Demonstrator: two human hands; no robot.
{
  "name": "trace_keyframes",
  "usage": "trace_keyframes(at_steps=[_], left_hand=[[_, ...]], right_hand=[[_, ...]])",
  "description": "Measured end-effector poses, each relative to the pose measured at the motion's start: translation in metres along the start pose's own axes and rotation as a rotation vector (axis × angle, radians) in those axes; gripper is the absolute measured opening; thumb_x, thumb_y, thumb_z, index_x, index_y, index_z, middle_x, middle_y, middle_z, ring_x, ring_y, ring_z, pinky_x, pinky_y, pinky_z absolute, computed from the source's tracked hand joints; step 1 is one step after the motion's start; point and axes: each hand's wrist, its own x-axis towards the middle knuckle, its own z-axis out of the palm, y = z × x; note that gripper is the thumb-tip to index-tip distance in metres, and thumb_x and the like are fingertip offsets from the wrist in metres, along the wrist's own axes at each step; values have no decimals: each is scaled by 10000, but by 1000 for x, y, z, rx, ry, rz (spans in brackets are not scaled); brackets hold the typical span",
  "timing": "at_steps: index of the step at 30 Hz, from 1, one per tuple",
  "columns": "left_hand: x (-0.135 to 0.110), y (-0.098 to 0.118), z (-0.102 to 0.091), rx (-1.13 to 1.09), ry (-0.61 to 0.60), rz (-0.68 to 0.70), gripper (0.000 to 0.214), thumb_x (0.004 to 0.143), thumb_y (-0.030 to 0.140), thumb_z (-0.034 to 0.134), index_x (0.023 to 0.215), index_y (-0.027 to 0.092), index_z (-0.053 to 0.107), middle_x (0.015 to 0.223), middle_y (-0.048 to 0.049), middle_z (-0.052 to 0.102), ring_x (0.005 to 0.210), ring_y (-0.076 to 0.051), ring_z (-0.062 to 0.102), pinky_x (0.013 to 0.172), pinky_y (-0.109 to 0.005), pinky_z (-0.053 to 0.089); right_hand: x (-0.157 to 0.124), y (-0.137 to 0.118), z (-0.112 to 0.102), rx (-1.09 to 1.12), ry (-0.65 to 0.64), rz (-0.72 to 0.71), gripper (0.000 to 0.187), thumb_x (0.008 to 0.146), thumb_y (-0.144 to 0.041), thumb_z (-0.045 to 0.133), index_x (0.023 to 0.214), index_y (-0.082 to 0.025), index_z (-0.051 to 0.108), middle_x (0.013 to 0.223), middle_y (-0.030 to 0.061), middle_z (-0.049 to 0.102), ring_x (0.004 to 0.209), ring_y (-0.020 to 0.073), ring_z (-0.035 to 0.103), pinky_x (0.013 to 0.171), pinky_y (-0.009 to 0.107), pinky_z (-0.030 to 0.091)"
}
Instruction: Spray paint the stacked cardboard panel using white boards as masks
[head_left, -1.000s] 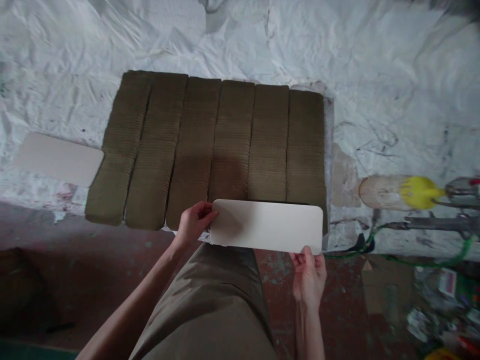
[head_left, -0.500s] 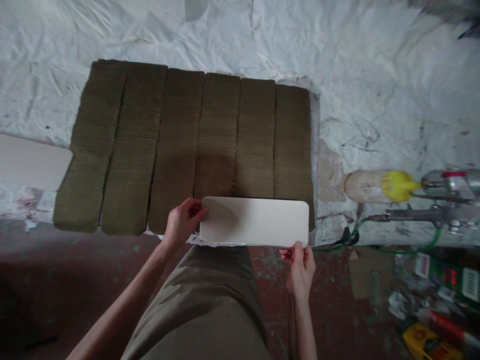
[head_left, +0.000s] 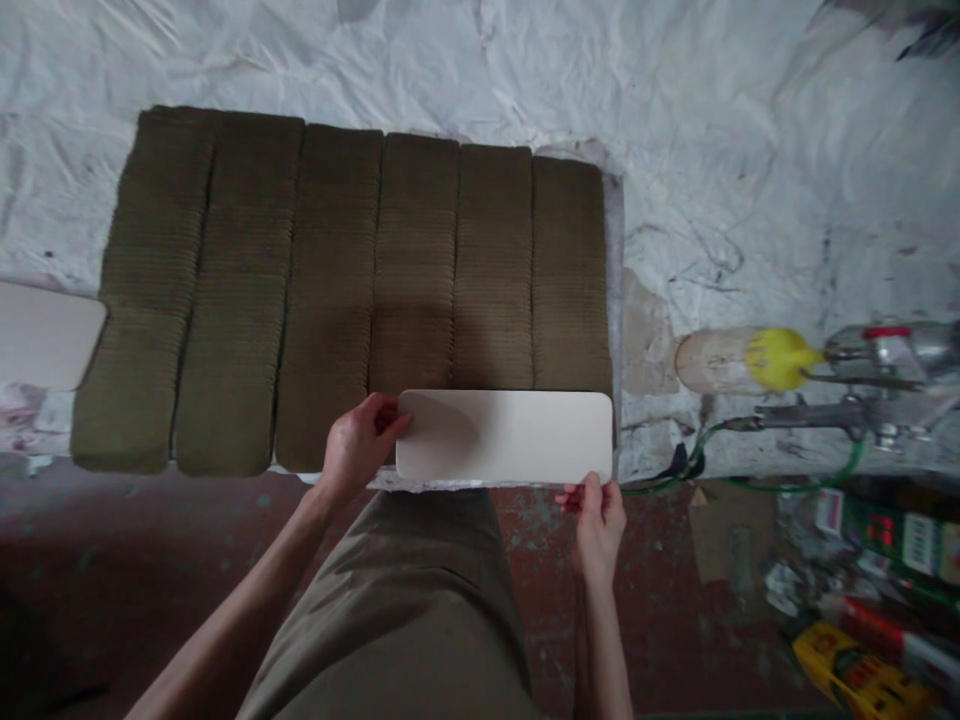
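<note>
A flat white rectangular panel with rounded corners (head_left: 510,436) lies lengthwise between my hands, over the near right part of the dark olive strips. My left hand (head_left: 360,445) is closed on its left end, thumb on top. At the lower right corner my right hand (head_left: 598,520) pinches the edge, thumb above and fingers under it. Several columns of overlapping olive-brown strips (head_left: 330,260) spread beyond the panel, and its underside is hidden.
White wrinkled sheeting (head_left: 720,130) covers the table. A second pale panel (head_left: 45,335) is at the left. On the right are a spray gun (head_left: 825,415) with a green hose and a yellow-and-wood-coloured tool (head_left: 750,360). Boxes and litter (head_left: 862,600) crowd the floor below.
The view has shifted slightly, so the strips and tools appear further left. Both hands keep their hold on the white panel, which looks almost unmoved relative to my body.
</note>
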Motion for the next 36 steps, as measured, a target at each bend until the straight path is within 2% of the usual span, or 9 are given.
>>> trace_keyframes(at_steps=[15, 22, 36], left_hand=[[-2, 12, 1, 74, 4, 5, 291, 778, 484, 582, 877, 211, 614, 733, -17, 664, 635, -172, 588, 585, -258, 397], [-2, 18, 4, 145, -14, 2, 271, 798, 457, 570, 906, 213, 612, 752, -22, 670, 653, -182, 596, 584, -261, 373], [0, 18, 7, 266, -59, -11, 258, 829, 454, 561, 930, 221, 610, 762, -19, 665, 648, -184, 579, 565, -263, 340]], right_hand=[[6, -7, -5, -105, 12, -38, 444, 836, -658, 488, 795, -216, 495, 588, -9, 644, 442, 143, 574, 442, 261, 439], [11, -13, -9, -188, -27, -46, 457, 858, -672, 429, 754, -229, 473, 557, -21, 608, 411, 141, 551, 414, 262, 404], [21, -15, -20, -529, -18, -118, 476, 898, -655, 334, 713, -239, 473, 522, -7, 571, 442, 159, 523, 528, 298, 394]])
